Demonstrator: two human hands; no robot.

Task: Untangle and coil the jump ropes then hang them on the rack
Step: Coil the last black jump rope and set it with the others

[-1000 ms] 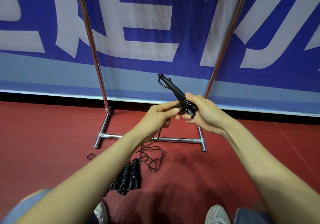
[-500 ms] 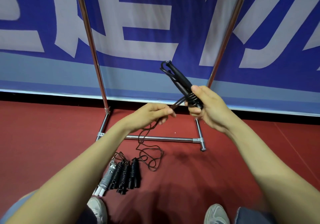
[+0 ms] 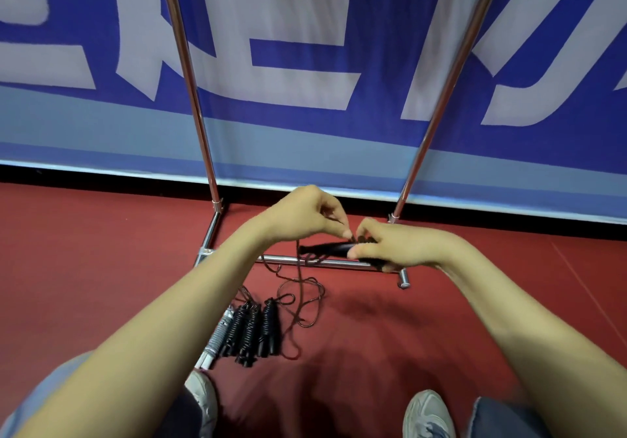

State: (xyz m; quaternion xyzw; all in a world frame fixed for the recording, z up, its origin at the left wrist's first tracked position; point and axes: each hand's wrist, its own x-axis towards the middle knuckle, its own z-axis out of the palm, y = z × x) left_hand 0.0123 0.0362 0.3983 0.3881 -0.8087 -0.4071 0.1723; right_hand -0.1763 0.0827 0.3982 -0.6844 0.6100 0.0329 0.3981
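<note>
My right hand (image 3: 398, 246) grips the black handles of a jump rope (image 3: 325, 248), which lie level and point left. My left hand (image 3: 310, 215) pinches the thin black cord right beside the handles, fingertips almost touching my right hand. The loose cord (image 3: 300, 298) hangs from my hands and lies in loops on the red floor. Several coiled jump ropes (image 3: 252, 330), black ones and a grey one, lie side by side on the floor below my left forearm. The metal rack (image 3: 190, 74) stands in front of me with two upright poles and a base bar (image 3: 288, 260).
A blue and white banner (image 3: 305, 64) covers the wall behind the rack. My two shoes (image 3: 427, 414) show at the bottom edge on the red floor (image 3: 84, 268). The rack's right foot (image 3: 403, 281) juts toward me.
My right hand has dropped and turned the handles from pointing up-left to lying level. My left hand has risen and moved right to meet it at the cord.
</note>
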